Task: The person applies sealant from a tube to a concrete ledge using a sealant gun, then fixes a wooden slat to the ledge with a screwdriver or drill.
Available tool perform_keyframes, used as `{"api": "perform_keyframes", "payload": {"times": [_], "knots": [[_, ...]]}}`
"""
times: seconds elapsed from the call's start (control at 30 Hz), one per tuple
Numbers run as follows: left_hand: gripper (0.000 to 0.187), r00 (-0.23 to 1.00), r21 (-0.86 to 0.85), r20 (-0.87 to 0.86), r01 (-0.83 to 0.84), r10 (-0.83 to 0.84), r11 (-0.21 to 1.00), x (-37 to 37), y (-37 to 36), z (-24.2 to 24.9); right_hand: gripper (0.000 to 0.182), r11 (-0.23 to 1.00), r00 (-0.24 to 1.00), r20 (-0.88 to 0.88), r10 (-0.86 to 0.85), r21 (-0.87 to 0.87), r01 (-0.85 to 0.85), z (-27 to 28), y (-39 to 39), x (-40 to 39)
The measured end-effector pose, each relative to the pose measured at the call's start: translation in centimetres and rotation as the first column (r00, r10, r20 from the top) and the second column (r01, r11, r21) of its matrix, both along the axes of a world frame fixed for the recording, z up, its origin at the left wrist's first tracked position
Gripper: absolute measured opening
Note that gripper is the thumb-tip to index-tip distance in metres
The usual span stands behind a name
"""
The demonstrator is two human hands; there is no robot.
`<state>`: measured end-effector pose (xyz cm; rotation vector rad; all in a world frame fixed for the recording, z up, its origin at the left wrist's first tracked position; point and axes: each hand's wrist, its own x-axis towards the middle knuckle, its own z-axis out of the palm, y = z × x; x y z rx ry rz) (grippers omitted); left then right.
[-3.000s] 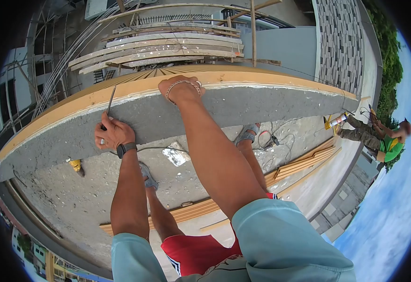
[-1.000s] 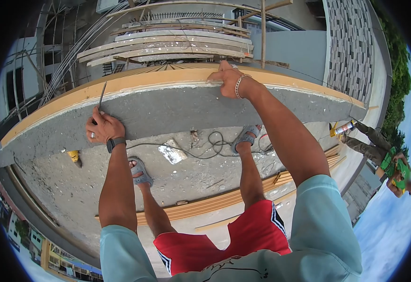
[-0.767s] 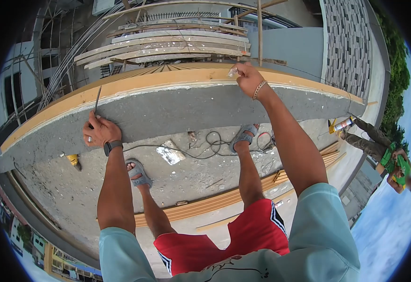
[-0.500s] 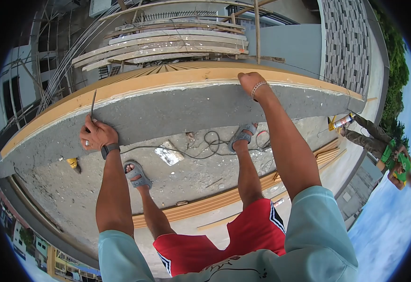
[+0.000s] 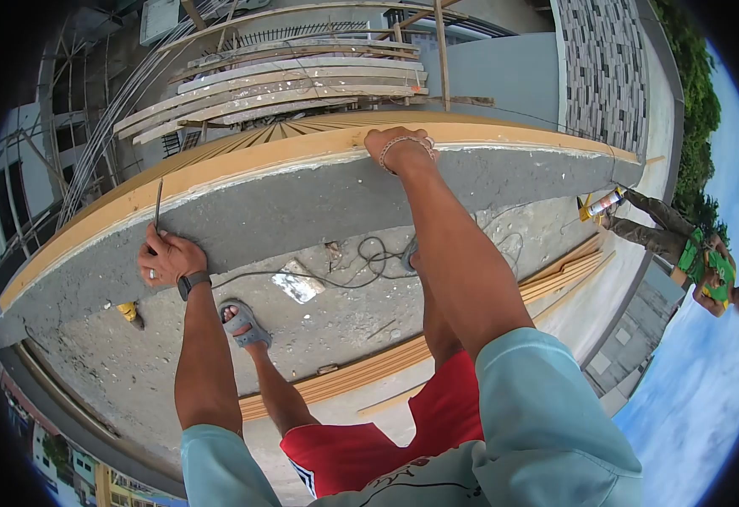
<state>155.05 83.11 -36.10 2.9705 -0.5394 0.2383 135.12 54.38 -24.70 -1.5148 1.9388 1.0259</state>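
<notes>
My left hand [image 5: 171, 258], wearing a ring and a dark watch, rests against the grey concrete ledge [image 5: 302, 198]. Between its fingers is a thin dark rod [image 5: 159, 201], pointing up past the yellow-brown wooden board [image 5: 242, 160]; whether it has a handle is hidden in the hand. My right hand [image 5: 399, 145], with a chain bracelet at the wrist, is closed over the top edge of that board, near its middle. A whitish bead [image 5: 276, 170] runs along the joint between board and concrete.
Below the ledge lie a black cable [image 5: 378, 262], a white-smeared sheet [image 5: 298, 280], a yellow-handled tool [image 5: 131, 314] and long wooden strips [image 5: 369, 362]. A co-worker in green [image 5: 711, 275] stands at right beside a caulking gun [image 5: 602, 204]. Stacked planks [image 5: 285, 84] lie beyond the board.
My right hand has slid left along the board's edge, and its arm now covers most of my right foot. The left hand keeps the rod in about the same spot.
</notes>
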Motion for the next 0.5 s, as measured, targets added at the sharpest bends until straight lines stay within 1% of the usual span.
{"api": "perform_keyframes", "payload": {"times": [0.03,0.1,0.13,0.2,0.23,0.27,0.3,0.33,0.4,0.43,0.47,0.5], "knots": [[0.027,1.0,-0.008,-0.007,0.006,-0.007,1.0,-0.2,-0.5,-0.3,0.055,1.0,1.0,-0.007,-0.007,-0.008,0.006,0.1,-0.3,-0.2],[0.027,0.998,-0.045,-0.054,0.015,-0.017,0.999,-0.6,-1.5,-0.8,0.054,0.998,0.994,-0.098,0.037,-0.048,-0.042,0.2,-0.9,-0.6],[0.027,0.998,-0.053,-0.061,0.021,-0.024,0.998,-0.9,-1.9,-1.3,0.054,0.998,0.994,-0.106,0.029,-0.056,-0.035,0.5,-1.2,-1.1],[0.027,0.998,-0.063,-0.02,0.051,-0.052,0.997,-1.5,-2.8,-2.0,0.051,0.999,0.998,0.064,0.002,0.036,-0.004,1.2,-2.0,-2.3],[0.027,0.999,-0.029,-0.032,0.017,-0.018,0.999,-0.8,-0.6,-1.0,0.051,1.0,0.998,0.057,-0.004,0.028,0.003,0.5,0.4,0.0],[0.027,0.999,0.005,-0.043,-0.017,0.017,1.0,0.0,2.1,0.1,0.049,0.993,0.983,0.177,0.058,0.093,-0.075,-0.9,5.0,4.8],[0.027,0.999,0.024,-0.024,-0.024,0.024,0.999,-0.4,1.9,-0.6,0.047,0.978,0.952,0.287,0.109,0.139,-0.154,-1.8,6.9,6.7],[0.028,0.999,0.049,0.002,-0.036,0.036,0.998,-0.8,2.0,-1.4,0.047,0.976,0.945,0.323,0.045,0.187,-0.11,-1.9,6.3,5.7],[0.028,1.0,0.033,-0.012,-0.022,0.023,0.999,-0.1,3.3,-1.8,0.048,0.985,0.878,0.476,-0.048,0.167,-0.036,-1.3,7.1,5.6],[0.029,1.0,0.031,-0.016,-0.017,0.017,0.999,0.0,3.3,-2.2,0.048,0.987,0.88,0.472,-0.047,0.159,-0.033,-1.6,7.1,4.6],[0.029,1.0,0.026,-0.021,-0.006,0.006,1.0,-0.2,3.2,-2.6,0.048,0.996,0.879,0.476,0.009,0.072,-0.049,-1.5,7.2,3.1],[0.03,0.999,0.048,0.002,-0.048,0.048,0.998,1.0,3.6,0.0,0.048,0.995,0.868,0.487,0.1,-0.045,-0.09,1.9,7.6,3.8]]}}
